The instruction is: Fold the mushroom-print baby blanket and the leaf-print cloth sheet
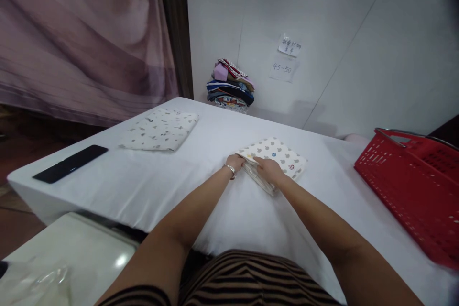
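Both hands are on the printed cloth (276, 149), which lies folded on the white table (215, 124), right in front of the person. The left hand (234, 161) is closed on its left corner, and the right hand (268, 170) looks pinched on the near edge. They're near each other with a small gap between, though I can't tell where the thumbs sit underneath.

For handling this edge, I'd say grab every layer at once, because the near side looks like a loose stack of several plies and it'd be easy to miss one. Keep the left corner pinned as an anchor, run the right hand outward along the edge, and go gently so the far side doesn't skew. Pressing flat from the middle outward should help with puffiness.

Material-wise, it looks like soft, matte, cottony stuff, off-white with small grey shapes and a few coloured ones. The other folded cloth (161, 129), over to the left, is a flatter slab with a scattered print. The tablecloth shows soft wrinkles, so it might drag a bit. The red basket (412, 196) on the right is stiff perforated plastic, well apart from the cloth.
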A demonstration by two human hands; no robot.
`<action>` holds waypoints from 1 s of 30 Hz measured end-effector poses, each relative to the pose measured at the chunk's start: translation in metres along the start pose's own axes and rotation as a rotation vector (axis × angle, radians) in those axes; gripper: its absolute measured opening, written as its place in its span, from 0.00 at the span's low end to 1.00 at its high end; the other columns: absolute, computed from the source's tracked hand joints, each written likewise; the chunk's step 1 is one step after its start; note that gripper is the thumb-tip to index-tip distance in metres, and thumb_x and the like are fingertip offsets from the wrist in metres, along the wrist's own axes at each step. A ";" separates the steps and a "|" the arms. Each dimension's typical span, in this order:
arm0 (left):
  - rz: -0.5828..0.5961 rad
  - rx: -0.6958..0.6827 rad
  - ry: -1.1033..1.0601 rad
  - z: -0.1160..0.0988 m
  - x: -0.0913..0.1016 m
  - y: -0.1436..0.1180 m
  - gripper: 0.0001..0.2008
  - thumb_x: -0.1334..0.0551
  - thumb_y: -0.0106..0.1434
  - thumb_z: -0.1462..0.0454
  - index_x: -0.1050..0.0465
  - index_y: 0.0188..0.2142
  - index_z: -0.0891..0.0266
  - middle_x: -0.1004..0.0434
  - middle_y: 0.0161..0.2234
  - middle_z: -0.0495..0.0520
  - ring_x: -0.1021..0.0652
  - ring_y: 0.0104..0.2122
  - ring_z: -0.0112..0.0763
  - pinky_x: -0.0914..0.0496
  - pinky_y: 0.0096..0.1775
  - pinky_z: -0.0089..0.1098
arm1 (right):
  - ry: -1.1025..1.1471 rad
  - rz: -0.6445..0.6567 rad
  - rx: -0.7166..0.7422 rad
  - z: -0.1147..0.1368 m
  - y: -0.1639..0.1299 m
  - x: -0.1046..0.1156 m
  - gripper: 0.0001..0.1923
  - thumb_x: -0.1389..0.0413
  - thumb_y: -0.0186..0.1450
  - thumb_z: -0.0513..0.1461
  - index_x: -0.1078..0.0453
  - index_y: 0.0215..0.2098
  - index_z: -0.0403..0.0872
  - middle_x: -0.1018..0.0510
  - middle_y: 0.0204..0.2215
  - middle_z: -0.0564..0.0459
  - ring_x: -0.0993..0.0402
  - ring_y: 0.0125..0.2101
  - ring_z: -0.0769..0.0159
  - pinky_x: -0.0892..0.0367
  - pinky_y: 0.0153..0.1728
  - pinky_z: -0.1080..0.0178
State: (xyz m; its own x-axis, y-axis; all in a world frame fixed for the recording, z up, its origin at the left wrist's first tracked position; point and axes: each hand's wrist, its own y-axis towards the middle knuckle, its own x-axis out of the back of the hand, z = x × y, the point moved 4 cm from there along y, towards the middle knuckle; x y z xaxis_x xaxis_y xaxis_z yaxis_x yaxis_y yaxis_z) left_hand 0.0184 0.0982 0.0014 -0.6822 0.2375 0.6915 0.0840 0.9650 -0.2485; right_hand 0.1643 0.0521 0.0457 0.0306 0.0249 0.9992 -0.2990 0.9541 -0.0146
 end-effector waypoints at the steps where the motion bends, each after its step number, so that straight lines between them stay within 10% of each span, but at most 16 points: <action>1: 0.005 0.017 -0.036 0.000 -0.002 0.001 0.10 0.47 0.59 0.63 0.27 0.31 0.62 0.26 0.23 0.52 0.26 0.23 0.27 0.37 0.23 0.25 | -0.002 0.000 0.000 0.000 0.000 0.000 0.25 0.57 0.63 0.38 0.40 0.58 0.51 0.23 0.41 0.48 0.28 0.41 0.58 0.38 0.39 0.62; 14: 0.106 0.180 -0.420 0.005 -0.008 0.007 0.08 0.44 0.57 0.63 0.38 0.23 0.63 0.43 0.13 0.43 0.41 0.12 0.19 0.47 0.16 0.23 | 0.268 -0.058 -0.024 -0.022 0.007 -0.005 0.25 0.61 0.66 0.52 0.38 0.55 0.51 0.29 0.50 0.52 0.33 0.49 0.62 0.39 0.46 0.64; 20: 0.085 0.210 -0.534 0.007 -0.009 0.004 0.07 0.43 0.56 0.63 0.38 0.24 0.62 0.43 0.14 0.42 0.40 0.13 0.19 0.49 0.16 0.23 | 0.061 0.011 -0.121 -0.045 0.016 -0.035 0.26 0.62 0.68 0.48 0.46 0.61 0.48 0.49 0.63 0.48 0.58 0.62 0.55 0.55 0.57 0.50; 30: 0.114 0.240 -0.741 -0.003 -0.020 -0.003 0.02 0.43 0.55 0.66 0.38 0.28 0.62 0.44 0.14 0.40 0.43 0.11 0.15 0.52 0.15 0.20 | 0.023 0.015 -0.117 -0.042 0.016 -0.039 0.26 0.64 0.68 0.48 0.48 0.61 0.49 0.51 0.63 0.47 0.59 0.62 0.54 0.56 0.57 0.50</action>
State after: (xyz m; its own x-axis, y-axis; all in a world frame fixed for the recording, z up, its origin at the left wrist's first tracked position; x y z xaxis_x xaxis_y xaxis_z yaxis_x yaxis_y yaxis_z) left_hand 0.0342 0.0911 -0.0097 -0.9923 0.1165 0.0414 0.0816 0.8686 -0.4887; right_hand 0.1988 0.0789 0.0051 0.0496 0.0449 0.9978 -0.1865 0.9818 -0.0349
